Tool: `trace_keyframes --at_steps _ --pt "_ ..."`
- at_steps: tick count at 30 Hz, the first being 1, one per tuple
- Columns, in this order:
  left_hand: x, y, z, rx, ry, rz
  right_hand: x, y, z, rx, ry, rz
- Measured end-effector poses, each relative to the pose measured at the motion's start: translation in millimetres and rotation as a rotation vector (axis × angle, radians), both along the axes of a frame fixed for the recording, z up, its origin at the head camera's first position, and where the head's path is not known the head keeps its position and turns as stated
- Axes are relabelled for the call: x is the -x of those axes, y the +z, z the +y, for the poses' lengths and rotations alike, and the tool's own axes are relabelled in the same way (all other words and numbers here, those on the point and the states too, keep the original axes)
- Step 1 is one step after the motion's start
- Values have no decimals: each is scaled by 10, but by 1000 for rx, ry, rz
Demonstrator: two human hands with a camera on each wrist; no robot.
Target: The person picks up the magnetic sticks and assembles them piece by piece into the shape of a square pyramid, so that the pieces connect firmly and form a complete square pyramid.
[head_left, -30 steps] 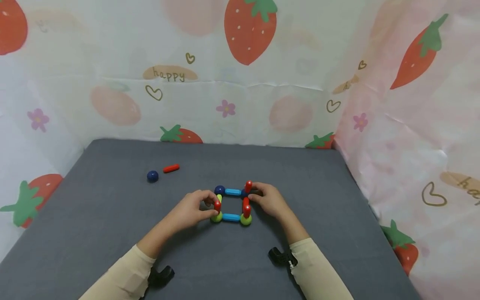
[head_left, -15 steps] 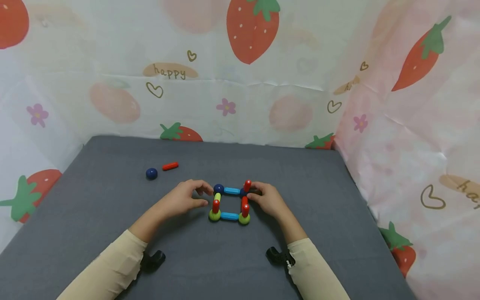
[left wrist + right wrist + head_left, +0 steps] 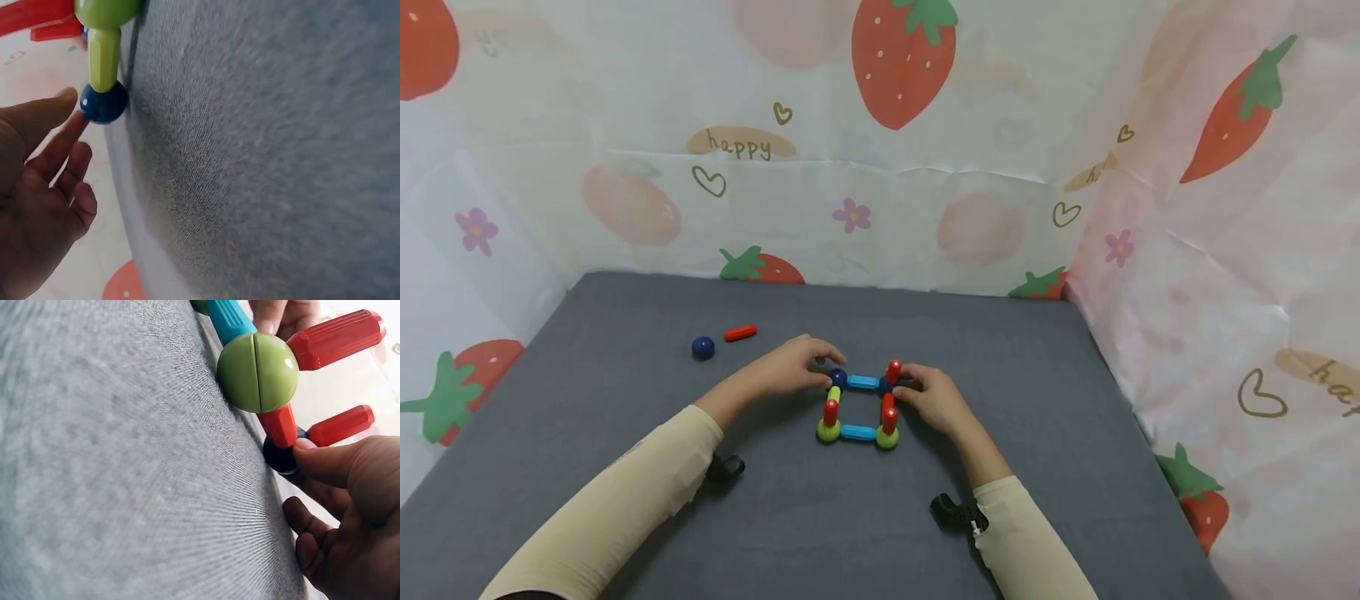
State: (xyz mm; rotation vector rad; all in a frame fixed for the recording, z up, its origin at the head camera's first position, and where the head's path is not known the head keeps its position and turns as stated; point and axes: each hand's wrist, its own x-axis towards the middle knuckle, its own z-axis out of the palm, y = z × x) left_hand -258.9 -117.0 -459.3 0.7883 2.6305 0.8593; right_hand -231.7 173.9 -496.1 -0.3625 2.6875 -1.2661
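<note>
A square of rods and balls lies on the grey cloth, with light-blue rods (image 3: 858, 432) at front and back. Green balls (image 3: 828, 430) form its near corners and dark-blue balls its far ones. Red rods (image 3: 890, 420) stand up from both near corners and the far-right one. My left hand (image 3: 790, 367) is at the far-left blue ball (image 3: 104, 103), thumb and forefinger spread loosely beside it, a fingertip at its surface. With thumb and forefinger my right hand (image 3: 936, 400) pinches the far-right blue ball (image 3: 280, 454), below its upright red rod (image 3: 341, 425).
A loose dark-blue ball (image 3: 703, 347) and a loose red rod (image 3: 741, 332) lie on the cloth beyond the left hand. Strawberry-printed sheeting (image 3: 895, 208) rises behind the table and along its sides.
My left hand has let go of the near-left red rod, drawn back, then moved away from me to the far-left blue ball. My right hand stays at its corner.
</note>
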Motion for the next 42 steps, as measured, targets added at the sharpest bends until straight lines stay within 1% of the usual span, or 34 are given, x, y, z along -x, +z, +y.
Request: trace_keyframes --at_steps 3,5,8,11,15,19,22,25,28,30,32,34,40,42 --pt "60 -17 28 34 -40 -15 -1 -7 -15 -7 -1 9" --pt "87 -26 38 54 -53 -19 -5 -6 -29 -6 1 13" --pt "110 -37 39 77 -66 -18 -8 -3 -48 -5 6 16" --pt "125 -44 21 86 -72 -12 -12 13 -56 -27 12 20" --pt "148 -54 -23 84 -69 -3 -27 91 -43 -63 33 3" --pt "163 -60 -73 84 -54 3 -61 213 -10 -62 63 -47" --pt "159 -55 -112 85 -34 -2 -78 264 19 -54 92 -77" --pt "167 -50 -147 77 -16 -8 -80 282 41 -36 128 -104" --pt "192 -47 -177 66 1 -15 -74 286 60 -5 181 -132" --pt "207 -46 -192 58 11 -20 -67 278 63 4 213 -135" --pt "210 -47 -199 52 23 -24 -66 263 50 6 227 -128" --pt "209 -49 -206 47 30 -23 -67 237 15 -1 213 -106" --pt "216 -60 -213 50 34 -27 -94 156 -118 -48 113 -51" --pt "217 -54 -206 51 36 -29 -92 138 -128 -52 92 -41"
